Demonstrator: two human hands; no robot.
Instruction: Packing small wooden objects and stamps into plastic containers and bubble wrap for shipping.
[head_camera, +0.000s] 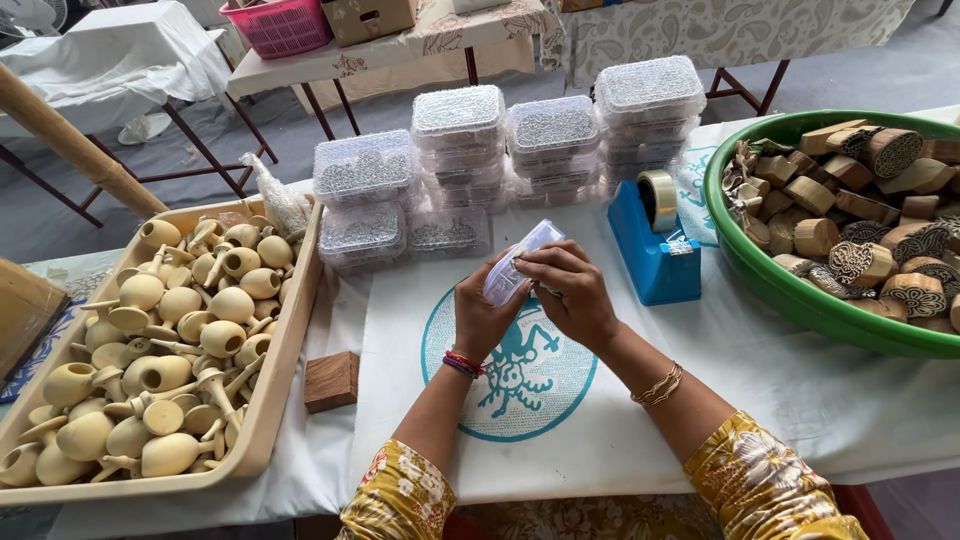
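A small clear plastic box (520, 258) is held tilted on edge above the white cloth, between both hands. My left hand (482, 318) grips its lower side from the left. My right hand (572, 292) closes over its right side, fingers curled on the box's edge. Both hands hover over a round teal print (520, 385) on the cloth. What the box contains is hidden from me.
Stacks of clear lidded boxes (460, 130) stand behind the hands. A blue tape dispenser (655, 240) sits to the right, then a green basin (790, 290) of carved wooden blocks. A beige tray (275, 380) of pale wooden knobs lies at left, with a brown wooden block (331, 381) beside it.
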